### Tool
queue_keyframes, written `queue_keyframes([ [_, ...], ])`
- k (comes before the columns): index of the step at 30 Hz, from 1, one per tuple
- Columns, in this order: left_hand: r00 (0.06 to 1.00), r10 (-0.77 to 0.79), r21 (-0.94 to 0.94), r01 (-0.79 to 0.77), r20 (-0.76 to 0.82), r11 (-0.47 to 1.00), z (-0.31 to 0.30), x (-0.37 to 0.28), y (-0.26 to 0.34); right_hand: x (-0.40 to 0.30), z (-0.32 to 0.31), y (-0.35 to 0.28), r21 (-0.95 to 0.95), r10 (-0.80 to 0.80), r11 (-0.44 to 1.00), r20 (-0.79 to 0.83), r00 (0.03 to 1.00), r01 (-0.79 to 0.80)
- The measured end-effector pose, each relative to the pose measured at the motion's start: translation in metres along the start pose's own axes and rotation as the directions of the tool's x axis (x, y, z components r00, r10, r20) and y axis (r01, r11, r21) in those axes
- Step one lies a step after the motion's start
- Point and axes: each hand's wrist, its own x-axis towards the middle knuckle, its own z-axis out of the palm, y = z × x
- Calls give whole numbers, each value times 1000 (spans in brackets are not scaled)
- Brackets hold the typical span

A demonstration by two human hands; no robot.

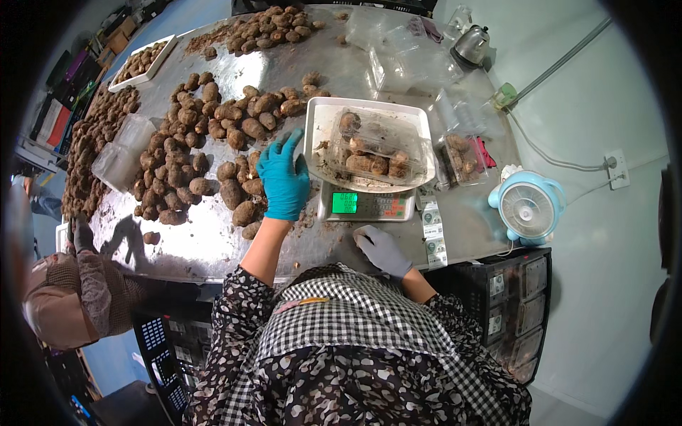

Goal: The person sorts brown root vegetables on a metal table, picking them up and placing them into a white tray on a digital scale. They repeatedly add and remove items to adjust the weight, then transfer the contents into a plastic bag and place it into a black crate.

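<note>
My left hand, in a teal glove, is over the metal table between a pile of taro corms and the scale's tray; whether anything is under its fingers is hidden. A clear plastic clamshell box with several corms lies in the white tray of a digital scale, whose display is lit green. My right hand, in a pale grey glove, rests near the table's front edge below the scale, its fingers partly curled. A strip of printed labels lies to its right.
More corms cover the left. Empty clamshells lie at the back right, near a kettle. A filled clamshell is beside the scale, a blue fan at the right edge. Stacked crates stand below. A co-worker is at left.
</note>
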Motion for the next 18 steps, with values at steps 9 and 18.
queue_keyframes([
  [9, 988, -156, -51, 156, 2, 986, -19, -53, -59, -7, -30, -1, -129, -10, 992, -58, 998, 2],
  [18, 997, -71, -200, 73, 19, 977, -2, -30, -35, 4, -70, -35, 123, 0, 991, -332, 943, 43],
])
